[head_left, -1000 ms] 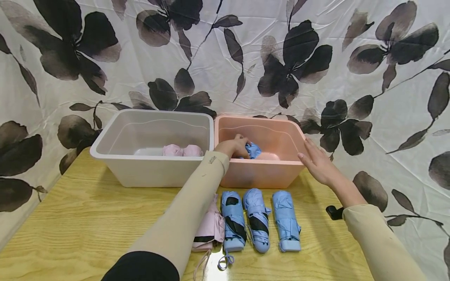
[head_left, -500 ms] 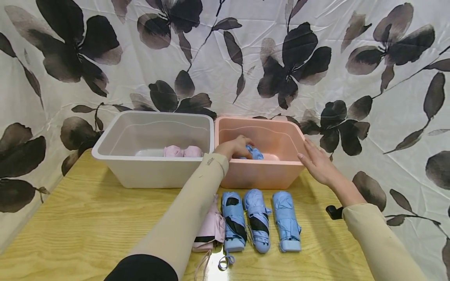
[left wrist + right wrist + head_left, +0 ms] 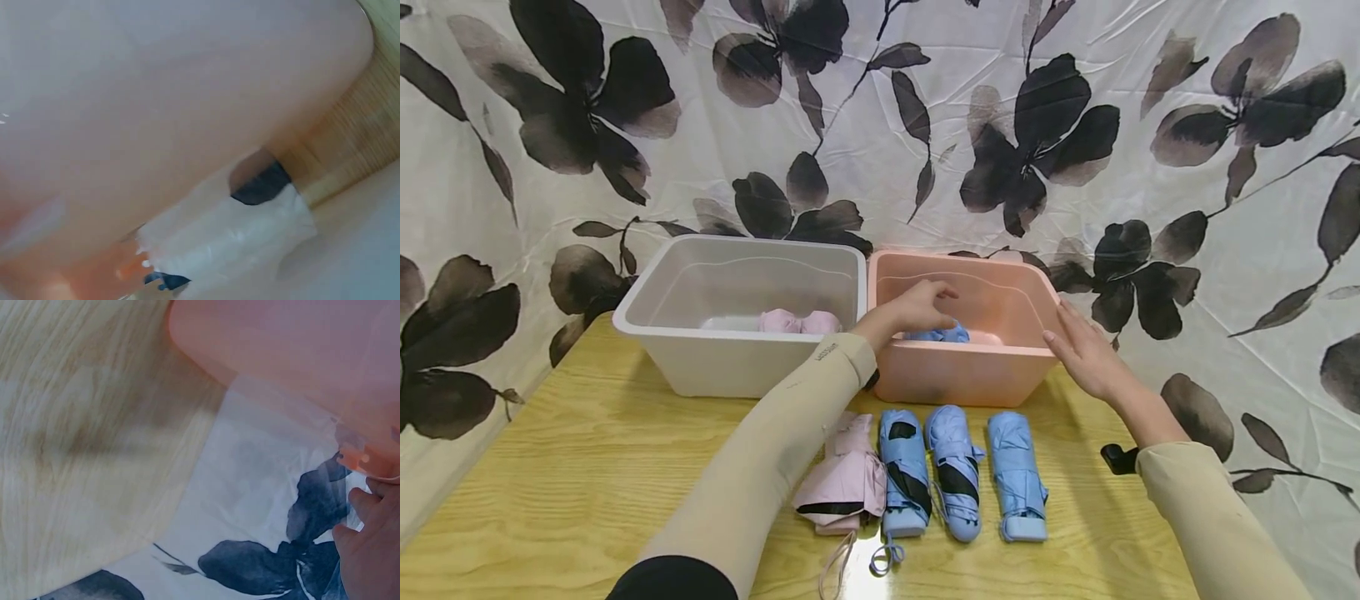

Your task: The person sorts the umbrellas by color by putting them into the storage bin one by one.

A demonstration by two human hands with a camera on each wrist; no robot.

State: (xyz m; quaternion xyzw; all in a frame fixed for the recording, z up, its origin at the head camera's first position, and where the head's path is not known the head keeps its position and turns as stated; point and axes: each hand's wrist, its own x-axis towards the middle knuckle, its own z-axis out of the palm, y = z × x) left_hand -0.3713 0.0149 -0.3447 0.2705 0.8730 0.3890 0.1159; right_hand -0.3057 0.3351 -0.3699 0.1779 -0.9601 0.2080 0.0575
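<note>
My left hand (image 3: 916, 308) hovers over the left part of the pink bin (image 3: 970, 379), fingers loosely bent and holding nothing. Below it, on the bin's floor, lies a blue folded umbrella (image 3: 951, 333), partly hidden by the hand and front wall. My right hand (image 3: 1090, 358) rests against the bin's right rim, fingers straight; the right wrist view shows its fingers (image 3: 369, 503) at the rim too. In front of the bin, a pink folded umbrella (image 3: 846, 479) and three blue ones lie in a row: left (image 3: 904, 471), middle (image 3: 953, 475) and right (image 3: 1017, 475).
A greyish-white bin (image 3: 722, 362) stands against the pink bin's left side, with pink folded umbrellas (image 3: 801, 322) inside. Both stand on a wooden table (image 3: 587, 467), before a floral cloth (image 3: 887, 192). The left wrist view is mostly filled by a blurred bin wall (image 3: 156, 112).
My left hand has let go of the blue umbrella in the pink bin and lifted up from it. The right hand keeps its place at the rim. The view has shifted slightly.
</note>
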